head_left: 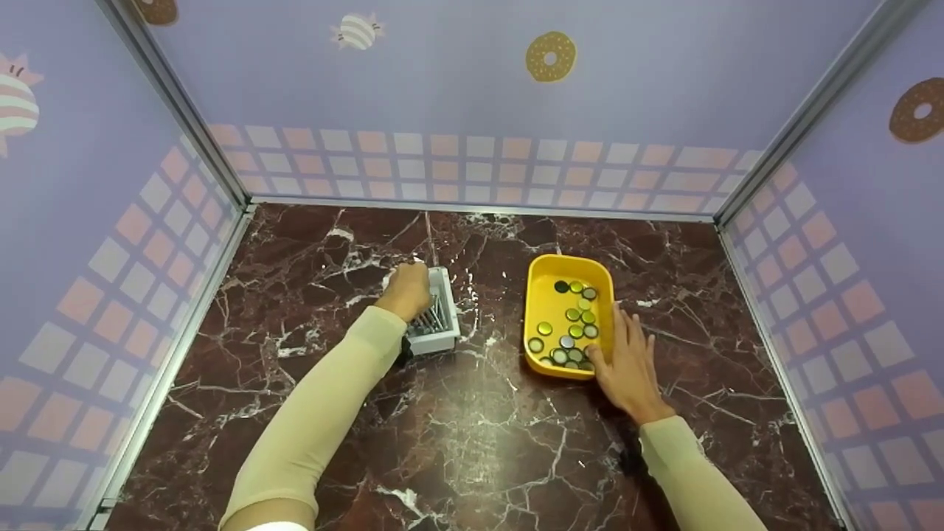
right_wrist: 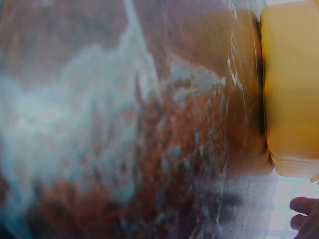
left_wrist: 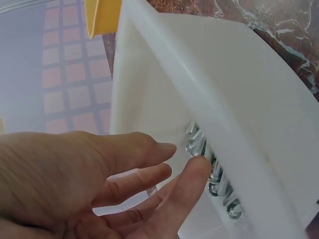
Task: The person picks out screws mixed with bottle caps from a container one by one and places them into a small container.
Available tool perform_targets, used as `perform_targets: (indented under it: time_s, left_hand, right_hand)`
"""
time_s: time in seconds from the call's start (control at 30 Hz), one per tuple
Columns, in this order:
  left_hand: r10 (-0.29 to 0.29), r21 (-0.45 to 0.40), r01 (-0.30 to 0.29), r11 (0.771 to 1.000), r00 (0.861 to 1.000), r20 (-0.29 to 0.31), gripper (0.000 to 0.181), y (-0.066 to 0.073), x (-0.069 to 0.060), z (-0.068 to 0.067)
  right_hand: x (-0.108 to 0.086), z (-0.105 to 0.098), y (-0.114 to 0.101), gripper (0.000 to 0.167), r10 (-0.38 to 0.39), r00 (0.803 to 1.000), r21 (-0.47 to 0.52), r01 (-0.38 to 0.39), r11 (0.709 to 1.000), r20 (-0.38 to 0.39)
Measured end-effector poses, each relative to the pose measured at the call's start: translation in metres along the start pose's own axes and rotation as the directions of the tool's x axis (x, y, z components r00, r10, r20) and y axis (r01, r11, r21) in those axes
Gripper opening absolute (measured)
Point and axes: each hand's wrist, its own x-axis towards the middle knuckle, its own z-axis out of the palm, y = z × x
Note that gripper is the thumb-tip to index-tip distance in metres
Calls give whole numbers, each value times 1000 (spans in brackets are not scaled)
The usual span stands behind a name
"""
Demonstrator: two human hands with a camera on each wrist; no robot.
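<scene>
My left hand (head_left: 405, 291) reaches into a small light-grey bin (head_left: 449, 302) on the left. Inside lie silver bolts (left_wrist: 219, 181), bunched along one wall of the bin. In the left wrist view the thumb and fingers stand apart, with a fingertip at the bolts and nothing visible between them. On the right, my right hand (head_left: 627, 365) rests against the side of a yellow tray (head_left: 544, 299). Its thumb lies over the rim while straight, spread fingers run along the outside. Several round caps (head_left: 567, 342), gold, silver and dark, are scattered in the tray, mostly toward its near end.
Both containers stand on a dark red marbled tabletop (head_left: 479, 442), with a gap between them. Lilac panels (head_left: 457, 88) with checks and doughnut prints enclose the back and both sides. Metal strips edge the panels.
</scene>
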Motion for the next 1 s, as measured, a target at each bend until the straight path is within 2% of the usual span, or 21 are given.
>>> perform_targets:
  time_s: [0.1, 0.2, 0.23, 0.3, 0.4, 0.47, 0.6, 0.87, 1.0]
  left_hand:
    - [-17, -42, 18, 999, 999, 35, 15, 34, -37, -43]
    - [-17, -82, 21, 996, 999, 50, 5, 70, -78, -88]
    - [-11, -99, 16, 995, 998, 57, 11, 79, -90, -100]
    - [7, -118, -4, 993, 999, 32, 24, 88, -105, -110]
    - [20, -127, -19, 992, 1000, 9, 33, 95, -118, -115]
    - [26, -135, -29, 990, 999, -21, 32, 97, -123, -115]
    - [49, -150, -60, 987, 996, -78, 32, 96, -131, -113]
    - [97, -191, -119, 974, 988, -117, 33, 96, -148, -103]
    - [129, -208, -164, 964, 977, -171, 34, 92, -157, -99]
  right_hand:
    - [1, 1, 1, 89, 1, 1000, 6, -1, 1000, 3]
    - [2, 1, 1, 89, 3, 1000, 11, -3, 1000, 3]
    - [2, 1, 1, 89, 3, 1000, 13, -3, 1000, 1]
    - [3, 1, 1, 89, 2, 1000, 15, -2, 1000, -2]
    - [3, 2, 2, 88, 2, 1000, 14, -2, 1000, -1]
    - [3, 2, 2, 88, 2, 1000, 12, -2, 1000, -1]
    - [3, 2, 2, 87, 0, 1000, 5, 0, 1000, -4]
    - [5, 2, 6, 87, -5, 1000, 12, 5, 1000, -24]
    - [6, 4, 6, 88, -16, 999, 19, 17, 1000, -48]
